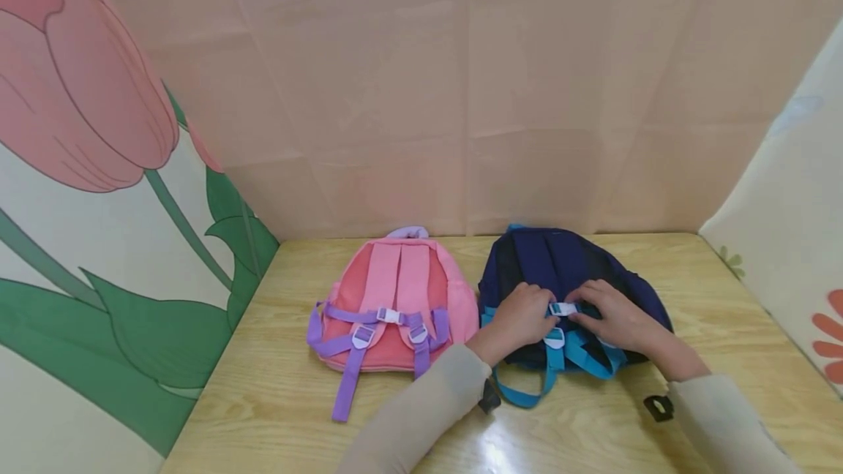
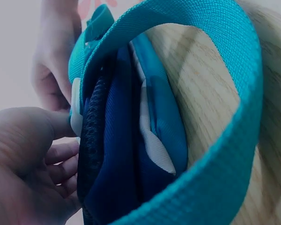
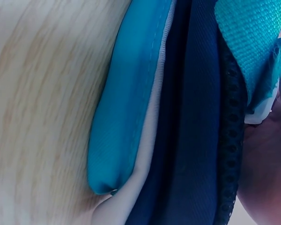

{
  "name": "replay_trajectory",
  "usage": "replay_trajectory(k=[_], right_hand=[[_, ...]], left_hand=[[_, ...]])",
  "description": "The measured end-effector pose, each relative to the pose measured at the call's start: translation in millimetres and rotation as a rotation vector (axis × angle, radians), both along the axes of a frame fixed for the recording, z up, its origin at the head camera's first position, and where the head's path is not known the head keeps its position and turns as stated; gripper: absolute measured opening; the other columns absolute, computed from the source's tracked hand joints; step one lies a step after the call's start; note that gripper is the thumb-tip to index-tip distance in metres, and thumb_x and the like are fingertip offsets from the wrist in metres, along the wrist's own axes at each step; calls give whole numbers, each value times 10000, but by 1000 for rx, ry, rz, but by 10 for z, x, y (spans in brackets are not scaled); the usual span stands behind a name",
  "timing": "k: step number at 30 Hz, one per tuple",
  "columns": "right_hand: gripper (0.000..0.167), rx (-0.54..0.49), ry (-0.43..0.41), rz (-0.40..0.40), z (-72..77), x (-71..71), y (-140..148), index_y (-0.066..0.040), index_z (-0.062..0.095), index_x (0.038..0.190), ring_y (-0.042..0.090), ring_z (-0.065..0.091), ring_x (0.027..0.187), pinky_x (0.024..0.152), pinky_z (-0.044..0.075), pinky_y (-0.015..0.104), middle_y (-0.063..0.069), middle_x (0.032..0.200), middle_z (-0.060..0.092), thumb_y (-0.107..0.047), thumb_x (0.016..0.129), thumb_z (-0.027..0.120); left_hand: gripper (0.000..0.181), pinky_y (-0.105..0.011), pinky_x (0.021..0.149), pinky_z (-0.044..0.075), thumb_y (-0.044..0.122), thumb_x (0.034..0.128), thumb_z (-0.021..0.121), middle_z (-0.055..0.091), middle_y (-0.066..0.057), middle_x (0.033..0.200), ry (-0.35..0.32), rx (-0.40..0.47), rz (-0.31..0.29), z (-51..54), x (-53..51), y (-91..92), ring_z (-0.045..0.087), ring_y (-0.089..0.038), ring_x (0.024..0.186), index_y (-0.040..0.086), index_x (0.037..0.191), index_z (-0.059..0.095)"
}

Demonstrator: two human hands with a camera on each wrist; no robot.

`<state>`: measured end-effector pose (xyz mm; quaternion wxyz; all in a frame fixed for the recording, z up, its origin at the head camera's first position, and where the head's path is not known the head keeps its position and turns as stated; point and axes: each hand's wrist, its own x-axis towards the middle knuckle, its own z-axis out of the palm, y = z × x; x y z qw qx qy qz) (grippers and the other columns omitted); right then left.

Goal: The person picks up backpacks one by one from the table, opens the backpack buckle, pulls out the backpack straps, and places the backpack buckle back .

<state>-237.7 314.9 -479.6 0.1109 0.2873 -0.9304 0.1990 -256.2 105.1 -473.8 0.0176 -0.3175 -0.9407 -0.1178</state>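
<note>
Navy backpack point(image 1: 546, 258) is lying strap side up, close to the far edge of the surface point(image 1: 244, 393), right of centre. Pink backpack point(image 1: 413, 276) is lying just beside it, on the left, leaving little room between. More bare wood is stretching left of the pink one, right of the navy one, and along the near side.

Left hand point(image 1: 522, 314) and right hand point(image 1: 614, 318) are both pinching the white buckle point(image 1: 563, 309) on the navy backpack's strap side, one at each end. Fingers are covering those ends; whether the buckle is fastened, cannot tell. Right wrist view is cutting the hand off at the frame edge. Teal strap point(image 1: 525, 399) is looping nearward past the navy backpack's bottom; in the left wrist view it is crossing in front of the bag.

Surface is showing pale wood grain, with glare near centre. Creased pinkish-tan backdrop point(image 1: 395, 93) is rising behind; a tulip panel point(image 1: 99, 86) is standing left.
</note>
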Motion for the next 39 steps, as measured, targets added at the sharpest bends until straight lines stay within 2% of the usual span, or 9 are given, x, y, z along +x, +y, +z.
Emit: replay_trajectory(k=[6, 12, 18, 25, 35, 39], right_hand=[[161, -26, 9, 8, 26, 26, 16, -130, 719, 1044, 178, 563, 955, 787, 504, 369, -47, 1024, 650, -95, 894, 764], [176, -26, 69, 22, 24, 19, 25, -127, 714, 1025, 176, 571, 955, 786, 508, 379, -41, 1011, 653, -70, 870, 775], [189, -38, 110, 37, 4, -1, 32, -151, 702, 983, 112, 550, 917, 762, 511, 326, -66, 977, 643, -54, 844, 787], [237, -55, 153, 46, 2, -24, 74, -156, 684, 950, 121, 533, 883, 732, 499, 317, -75, 958, 618, -17, 800, 804], [208, -48, 91, -36, 28, 5, 107, -129, 701, 981, 111, 510, 831, 694, 486, 289, -50, 943, 636, -69, 816, 813], [207, -40, 84, -33, 40, -2, 105, -132, 702, 983, 106, 509, 824, 687, 483, 288, -58, 935, 633, -85, 818, 818]], left_hand=[[258, -164, 924, 423, 402, 980, 662, 664, 122, 1079, 11, 9, 2, -24, 7, 7, 564, -60, 1012, 241, 1179, 692], [232, -160, 899, 438, 409, 986, 650, 643, 141, 1073, -12, 53, 20, -37, -14, 15, 551, -47, 1013, 266, 1167, 675], [216, -155, 868, 444, 415, 988, 645, 634, 157, 1050, -38, 76, 29, -45, -27, 18, 543, -35, 1008, 284, 1157, 670], [196, -154, 827, 446, 406, 994, 636, 630, 154, 1013, -54, 103, 38, -52, -43, -18, 535, -31, 951, 272, 1131, 678], [232, -136, 809, 429, 390, 989, 650, 626, 131, 1021, -78, 114, 20, 9, -13, -92, 525, -42, 937, 241, 1166, 667], [241, -132, 802, 417, 391, 989, 650, 615, 128, 1014, -71, 113, 9, 13, -13, -117, 516, -48, 938, 237, 1175, 660]])
